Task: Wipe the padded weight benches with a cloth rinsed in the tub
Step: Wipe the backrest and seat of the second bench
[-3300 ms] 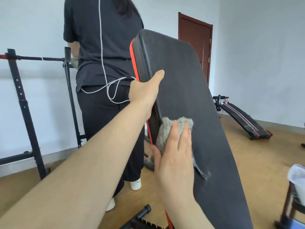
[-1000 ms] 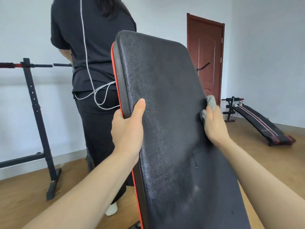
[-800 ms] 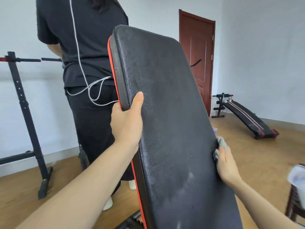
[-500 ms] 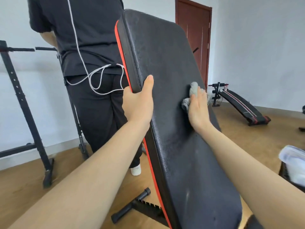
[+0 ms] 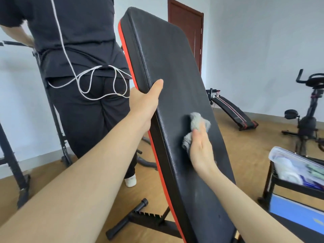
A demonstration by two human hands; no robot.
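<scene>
A black padded bench back (image 5: 168, 67) with a red side stripe stands steeply tilted in front of me. My left hand (image 5: 144, 104) grips its left edge, thumb lying on the pad's face and fingers hidden behind. My right hand (image 5: 200, 149) lies flat with straight fingers on the pad's middle, pressing a crumpled grey cloth (image 5: 196, 127) against it. The cloth bunches out above my fingertips. A clear plastic tub (image 5: 298, 165) sits on a black stand at the right edge.
A person in black (image 5: 84, 67) with a white cable stands close behind the bench's left side. A black rack (image 5: 12, 155) is at the left. A sit-up bench (image 5: 233, 111) and an exercise bike (image 5: 308, 109) stand on the wooden floor at right. The bench's floor frame (image 5: 140, 218) lies below.
My right hand has slid the cloth down the pad from higher up to its middle. My left hand keeps its grip on the left edge.
</scene>
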